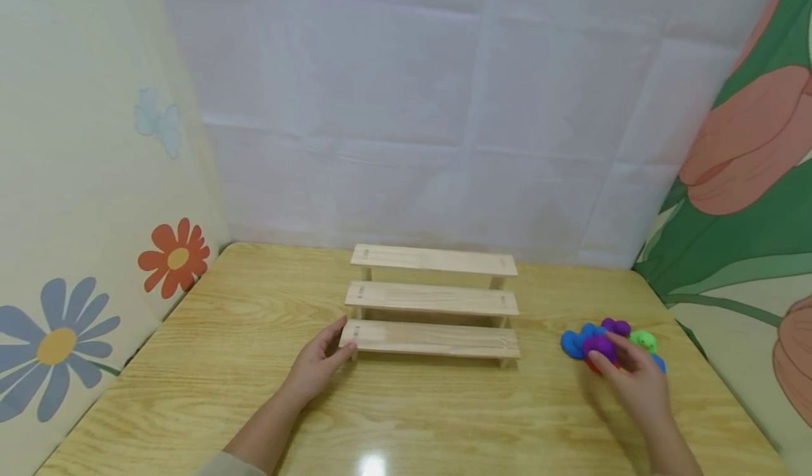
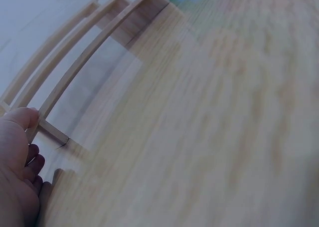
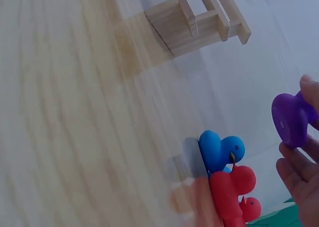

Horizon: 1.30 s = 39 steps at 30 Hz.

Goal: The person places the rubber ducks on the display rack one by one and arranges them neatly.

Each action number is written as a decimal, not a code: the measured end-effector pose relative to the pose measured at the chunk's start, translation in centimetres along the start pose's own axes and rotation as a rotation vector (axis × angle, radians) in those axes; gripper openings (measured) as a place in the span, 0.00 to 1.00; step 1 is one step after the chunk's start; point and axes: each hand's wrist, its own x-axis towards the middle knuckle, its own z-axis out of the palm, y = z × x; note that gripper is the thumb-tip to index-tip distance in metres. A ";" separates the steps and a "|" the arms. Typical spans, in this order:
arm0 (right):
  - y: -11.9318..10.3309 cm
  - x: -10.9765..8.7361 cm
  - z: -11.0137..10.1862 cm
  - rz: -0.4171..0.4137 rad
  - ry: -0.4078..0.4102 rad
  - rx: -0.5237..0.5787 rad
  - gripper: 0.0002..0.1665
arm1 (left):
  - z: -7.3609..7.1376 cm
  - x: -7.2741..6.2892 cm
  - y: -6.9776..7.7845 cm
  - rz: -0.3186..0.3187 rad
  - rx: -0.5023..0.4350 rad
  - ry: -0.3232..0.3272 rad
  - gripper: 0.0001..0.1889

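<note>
A three-tier wooden display stand [image 1: 431,338] is on the table, its steps rising toward the back. My left hand [image 1: 314,370] grips the left end of its lowest step, thumb at the front edge. In the left wrist view, the other fingers curl below the step [image 2: 75,67]. Off to the right, my right hand [image 1: 641,384] pinches a purple rubber duck [image 3: 289,119] between thumb and fingers. It is held up off the table, its flat base showing in the right wrist view. Close by is a cluster of ducks, including a blue duck [image 3: 214,149] and a red duck [image 3: 229,192].
A green duck [image 1: 645,340] and another purple duck [image 1: 620,326] belong to the cluster on the right. Behind the wood-grain table [image 1: 444,419] hangs a white cloth [image 1: 406,109]. Flower-printed panels [image 1: 76,180] flank the table on both sides.
</note>
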 end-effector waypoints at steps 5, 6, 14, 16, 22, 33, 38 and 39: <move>-1.3 0.5 0.3 0.056 -0.092 -0.034 0.33 | 0.0 0.0 0.0 0.000 -0.008 -0.006 0.35; -1.6 0.6 0.4 0.071 -0.113 -0.027 0.34 | 0.0 -0.1 0.0 0.000 -0.010 -0.006 0.35; -3.9 1.4 1.5 0.072 -0.176 0.011 0.35 | 0.0 0.0 0.1 0.004 0.004 0.004 0.35; -4.5 1.7 1.8 0.063 -0.195 0.009 0.35 | 0.0 0.0 0.1 0.006 0.004 0.005 0.35; -6.2 2.6 3.3 0.031 -0.236 0.013 0.35 | 0.1 -0.1 0.1 0.004 -0.012 0.009 0.35; -8.4 4.3 5.9 -0.044 -0.260 0.083 0.31 | 0.2 -0.2 0.1 0.011 -0.020 0.014 0.35; -9.5 5.1 6.9 -0.058 -0.287 0.114 0.31 | 0.1 -0.2 0.1 0.009 -0.025 0.006 0.36; -9.7 5.3 7.2 -0.061 -0.291 0.128 0.30 | 0.1 -0.3 0.1 0.009 -0.024 0.006 0.36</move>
